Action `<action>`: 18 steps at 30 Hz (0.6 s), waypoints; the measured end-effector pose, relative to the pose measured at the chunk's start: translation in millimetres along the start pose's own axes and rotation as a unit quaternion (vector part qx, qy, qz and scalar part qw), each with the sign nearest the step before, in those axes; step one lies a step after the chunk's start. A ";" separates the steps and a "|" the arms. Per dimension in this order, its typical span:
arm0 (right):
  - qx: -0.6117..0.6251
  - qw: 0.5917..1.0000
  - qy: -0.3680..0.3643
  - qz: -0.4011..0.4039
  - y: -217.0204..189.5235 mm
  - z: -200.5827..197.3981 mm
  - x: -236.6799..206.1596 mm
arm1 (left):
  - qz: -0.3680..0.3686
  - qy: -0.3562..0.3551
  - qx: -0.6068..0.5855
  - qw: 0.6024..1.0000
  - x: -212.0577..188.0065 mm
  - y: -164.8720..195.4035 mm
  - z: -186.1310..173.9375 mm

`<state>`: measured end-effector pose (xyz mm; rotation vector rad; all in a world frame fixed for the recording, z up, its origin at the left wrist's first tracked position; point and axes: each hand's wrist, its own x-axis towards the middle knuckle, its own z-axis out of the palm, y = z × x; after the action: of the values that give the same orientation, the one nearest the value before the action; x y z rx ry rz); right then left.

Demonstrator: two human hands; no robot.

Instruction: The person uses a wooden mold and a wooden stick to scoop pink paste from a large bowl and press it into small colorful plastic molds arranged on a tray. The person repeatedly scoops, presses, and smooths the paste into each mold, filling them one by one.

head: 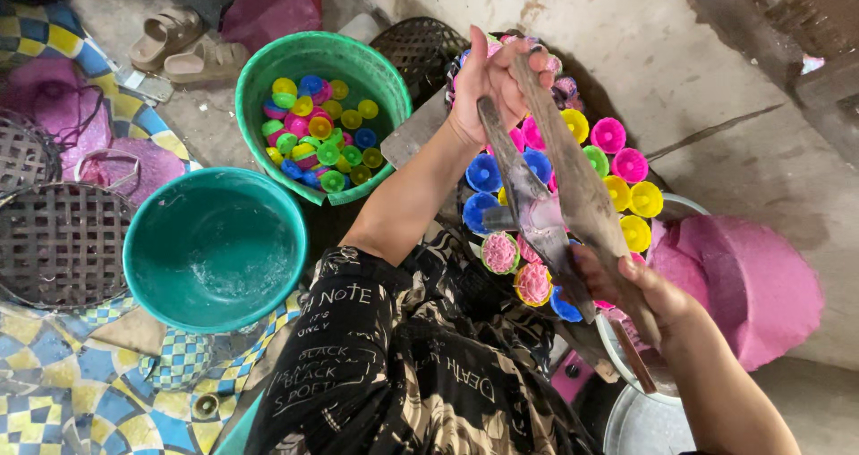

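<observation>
Blades (546, 182) were gripped by the left hand (488, 84) at twelve o'clock and the right hand (626, 285) at five; pink paste (544, 215) was best scraped slowly.

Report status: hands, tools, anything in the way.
Left hand grips two flat blades' top ends. Right hand holds their lower ends. Coloured moulds beneath; nothing blocking.

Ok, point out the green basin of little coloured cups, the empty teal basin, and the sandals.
green basin (268, 61), head view, on its left rim
teal basin (215, 245), head view, on its bare inside
sandals (165, 33), head view, on the upper sandal's strap
</observation>
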<state>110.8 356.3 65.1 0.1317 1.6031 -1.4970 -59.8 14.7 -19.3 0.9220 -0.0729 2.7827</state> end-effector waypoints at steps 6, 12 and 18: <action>0.010 1.000 -0.002 -0.019 39.4 -28.4 13.4 | 0.004 -0.010 0.000 1.000 -15.8 10.4 3.4; -0.069 0.995 0.065 0.002 59.4 -73.6 61.0 | -0.005 -0.031 0.023 0.999 -2.0 34.9 7.7; -0.043 0.996 0.080 -0.023 49.3 -75.0 50.8 | 0.016 0.017 0.016 1.000 5.0 15.7 -4.6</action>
<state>72.5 407.3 -15.9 0.1699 1.8071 -1.4807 -69.7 0.8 -19.8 0.8881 -0.0378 2.8363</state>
